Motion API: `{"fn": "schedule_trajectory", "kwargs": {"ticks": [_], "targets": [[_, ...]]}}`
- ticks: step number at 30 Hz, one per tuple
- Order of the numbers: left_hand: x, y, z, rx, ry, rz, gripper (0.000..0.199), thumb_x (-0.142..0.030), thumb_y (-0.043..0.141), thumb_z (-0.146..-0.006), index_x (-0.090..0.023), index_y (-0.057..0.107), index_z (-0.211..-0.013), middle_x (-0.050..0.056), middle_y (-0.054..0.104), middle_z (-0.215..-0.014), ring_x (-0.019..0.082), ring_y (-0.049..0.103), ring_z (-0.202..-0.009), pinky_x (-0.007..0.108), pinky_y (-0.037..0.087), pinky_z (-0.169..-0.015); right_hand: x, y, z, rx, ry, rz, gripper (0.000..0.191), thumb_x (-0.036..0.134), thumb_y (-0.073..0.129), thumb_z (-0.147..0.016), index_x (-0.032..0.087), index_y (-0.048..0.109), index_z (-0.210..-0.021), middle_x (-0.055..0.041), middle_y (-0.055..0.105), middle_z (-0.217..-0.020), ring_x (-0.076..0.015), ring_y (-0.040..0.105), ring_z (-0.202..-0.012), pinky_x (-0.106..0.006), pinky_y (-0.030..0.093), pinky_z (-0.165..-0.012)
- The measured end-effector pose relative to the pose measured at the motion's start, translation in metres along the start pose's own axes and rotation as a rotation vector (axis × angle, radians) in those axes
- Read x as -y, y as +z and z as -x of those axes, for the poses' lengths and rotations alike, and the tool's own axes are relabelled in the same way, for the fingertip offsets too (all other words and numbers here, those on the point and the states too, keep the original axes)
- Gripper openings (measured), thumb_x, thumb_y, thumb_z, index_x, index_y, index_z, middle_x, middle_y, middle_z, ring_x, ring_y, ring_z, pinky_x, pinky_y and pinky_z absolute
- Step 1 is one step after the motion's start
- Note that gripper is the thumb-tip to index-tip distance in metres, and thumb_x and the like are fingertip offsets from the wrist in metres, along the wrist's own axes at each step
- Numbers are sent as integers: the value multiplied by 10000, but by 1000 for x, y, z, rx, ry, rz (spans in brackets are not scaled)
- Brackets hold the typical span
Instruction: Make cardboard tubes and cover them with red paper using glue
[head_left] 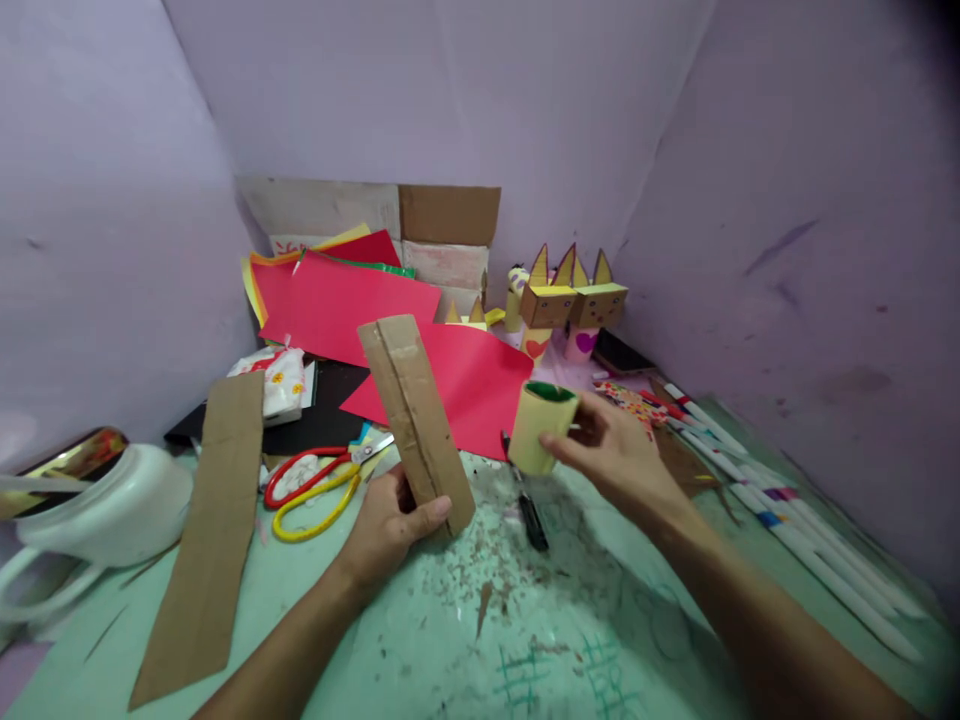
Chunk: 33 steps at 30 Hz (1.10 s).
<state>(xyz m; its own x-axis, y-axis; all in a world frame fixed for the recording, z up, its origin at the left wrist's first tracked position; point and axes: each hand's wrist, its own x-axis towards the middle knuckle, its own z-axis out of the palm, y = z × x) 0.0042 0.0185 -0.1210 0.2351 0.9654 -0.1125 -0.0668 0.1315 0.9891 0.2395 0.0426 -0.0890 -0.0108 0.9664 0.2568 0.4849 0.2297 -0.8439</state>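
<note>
Head view: green tabletop (pixel 405 640), walled by lilac wall (pixel 525 120) at left, back and right. Room for moving: the crumb-strewn stretch at the near centre, between the long cardboard strip (pixel 206 530) and the right forearm; the back is crowded with paper, the right side with a row of white sticks (pixel 795 540).

Held items, two. Left hand (pixel 397 520): closed, thumb over the lower end of one short cardboard strip (pixel 420 430), which is raised, tilted, its top leaning left. Right hand (pixel 607 450): partly curled, thumb and fingers about the right side of one yellow tube (pixel 536 440), open end up, green inside, at the table's centre-right.

Other stock: pen (pixel 533 525), one, black, lying just below the tube; scissors (pixel 330 490), one pair, one red handle loop, one yellow, beside the left hand; box-headed figures (pixel 576 305), two, with pointed ears, at the back; white vessel (pixel 112 510), one, handled, far left. White sticks: several, overlapping, exact count unclear.
</note>
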Motion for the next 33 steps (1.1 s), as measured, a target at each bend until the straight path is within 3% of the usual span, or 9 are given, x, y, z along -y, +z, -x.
{"fn": "schedule_trajectory", "kwargs": {"ticks": [4,7,9,13,18,24,28,33], "targets": [[-4,1,13,9,14,-120,479,-374,744,-622,-134,595,-1009,92,709,-943,275,652,-877,337,533,-727,23,12,73,131,87,-319,348,212,616,-663,218,601,-1011,-71,659,-988,-233,634,-875,-329,529,-717],[-6,-1,18,-40,24,-178,434,-368,745,-620,-147,601,-965,68,710,-884,254,658,-807,308,530,-657,21,22,97,323,198,-476,301,234,597,-678,215,582,-978,-51,650,-889,-229,631,-839,-331,527,-690],[-4,-4,16,-90,38,-202,425,-378,745,-617,-144,602,-941,63,704,-858,248,655,-786,301,523,-639,15,23,94,322,208,-452,325,237,605,-669,202,577,-991,-56,645,-903,-228,622,-849,-352,519,-731],[-1,-8,9,-180,53,-229,479,-394,745,-612,-120,590,-973,84,694,-886,258,649,-807,326,523,-682,7,22,67,107,125,-284,363,233,619,-654,190,587,-1013,-78,612,-997,-225,601,-887,-386,500,-805],[-3,-5,8,-156,69,-275,473,-379,727,-608,-120,574,-972,91,703,-914,270,660,-833,343,527,-703,8,40,47,57,1,-252,354,180,597,-668,194,603,-1023,-72,586,-1021,-207,601,-907,-352,525,-767],[3,2,8,-118,63,-327,379,-252,728,-596,-154,575,-928,46,716,-899,227,662,-830,309,519,-722,-2,55,50,174,-29,-265,410,165,607,-710,203,562,-1116,-80,635,-1090,-216,623,-922,-388,514,-805],[12,1,6,-31,88,-329,354,-248,738,-613,-162,589,-922,24,711,-859,204,649,-790,281,509,-671,-12,55,54,160,-21,-393,408,140,669,-695,222,556,-1078,-58,643,-1071,-214,619,-968,-382,497,-853],[14,-2,6,-34,95,-491,246,-292,739,-622,-155,634,-797,14,703,-735,191,626,-676,258,480,-571,-23,56,53,227,-37,-423,474,146,729,-682,238,542,-1108,-54,651,-1072,-217,626,-956,-376,496,-842]]}}
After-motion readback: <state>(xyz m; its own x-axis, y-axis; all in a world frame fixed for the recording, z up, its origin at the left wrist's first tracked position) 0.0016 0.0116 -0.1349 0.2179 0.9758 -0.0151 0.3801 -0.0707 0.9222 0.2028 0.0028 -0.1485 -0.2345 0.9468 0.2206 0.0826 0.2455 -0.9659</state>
